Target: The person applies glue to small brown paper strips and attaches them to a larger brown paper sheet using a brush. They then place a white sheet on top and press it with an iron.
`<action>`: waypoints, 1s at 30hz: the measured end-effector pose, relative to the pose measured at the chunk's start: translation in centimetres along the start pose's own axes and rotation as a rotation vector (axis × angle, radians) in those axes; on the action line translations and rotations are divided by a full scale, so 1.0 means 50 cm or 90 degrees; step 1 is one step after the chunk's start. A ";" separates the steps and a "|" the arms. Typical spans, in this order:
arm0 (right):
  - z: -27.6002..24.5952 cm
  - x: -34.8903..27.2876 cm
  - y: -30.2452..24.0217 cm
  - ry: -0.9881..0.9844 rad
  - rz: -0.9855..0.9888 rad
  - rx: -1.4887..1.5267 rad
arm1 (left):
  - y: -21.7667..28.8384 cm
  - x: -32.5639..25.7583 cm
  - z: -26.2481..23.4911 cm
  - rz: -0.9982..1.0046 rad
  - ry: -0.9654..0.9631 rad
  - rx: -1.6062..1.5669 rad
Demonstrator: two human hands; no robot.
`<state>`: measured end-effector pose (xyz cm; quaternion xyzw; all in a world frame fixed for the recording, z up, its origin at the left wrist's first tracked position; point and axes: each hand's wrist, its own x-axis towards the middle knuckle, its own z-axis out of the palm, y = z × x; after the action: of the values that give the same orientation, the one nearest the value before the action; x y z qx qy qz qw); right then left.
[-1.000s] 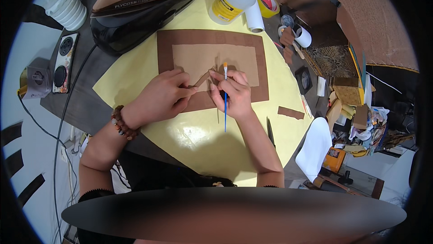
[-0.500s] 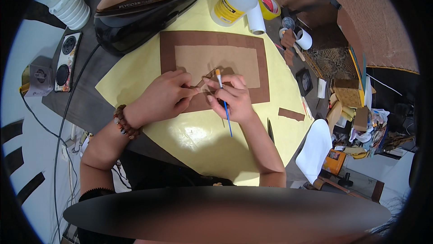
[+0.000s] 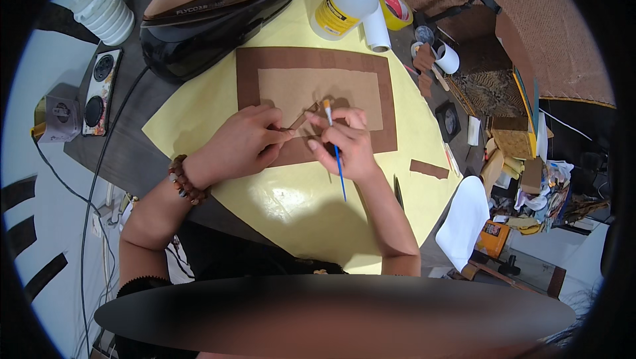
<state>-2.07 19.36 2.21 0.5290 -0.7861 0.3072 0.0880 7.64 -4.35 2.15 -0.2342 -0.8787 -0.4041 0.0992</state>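
Note:
A small brown strip (image 3: 304,118) is pinched at its near end between the thumb and finger of my left hand (image 3: 238,140), which wears a beaded bracelet. My right hand (image 3: 351,150) holds a thin paintbrush (image 3: 340,167) with a blue handle, its pale bristles pointing up and away. The right index fingertip is close to the strip; whether it touches I cannot tell. Below both hands lies a dark brown rectangular sheet (image 3: 388,117) with a lighter tan panel (image 3: 285,87) in its middle. It rests on a large yellow paper (image 3: 265,206).
A steam iron (image 3: 205,27) stands at the far left near a phone (image 3: 103,87). A glue bottle (image 3: 351,4), a tape roll (image 3: 397,11) and a white roll (image 3: 376,31) are at the back. Another brown strip (image 3: 428,169) and dark tweezers (image 3: 397,192) lie right; an open box (image 3: 477,60) sits beyond.
My right hand has shifted slightly right with the paintbrush, and its thumb and index finger have spread a little. My left hand keeps its pinch on the strip.

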 end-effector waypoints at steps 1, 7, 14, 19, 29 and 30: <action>0.000 0.000 -0.001 -0.010 -0.038 0.018 | 0.000 0.000 0.000 -0.001 0.000 0.004; -0.001 -0.001 0.005 0.013 0.047 -0.032 | 0.001 -0.001 -0.001 -0.011 -0.020 0.010; 0.003 -0.006 0.004 0.046 0.034 -0.041 | 0.003 0.005 0.004 0.041 0.018 0.006; 0.007 -0.004 0.001 0.054 0.036 -0.073 | -0.001 0.003 0.004 0.056 -0.002 0.027; 0.006 -0.008 -0.001 0.040 0.033 -0.078 | 0.003 0.003 0.000 0.047 -0.016 0.047; 0.006 -0.008 0.000 0.031 0.019 -0.068 | 0.004 0.003 0.000 0.044 -0.020 0.046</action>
<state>-1.81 19.51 1.78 0.5043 -0.8068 0.2788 0.1305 7.63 -4.20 2.34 -0.2670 -0.8854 -0.3649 0.1077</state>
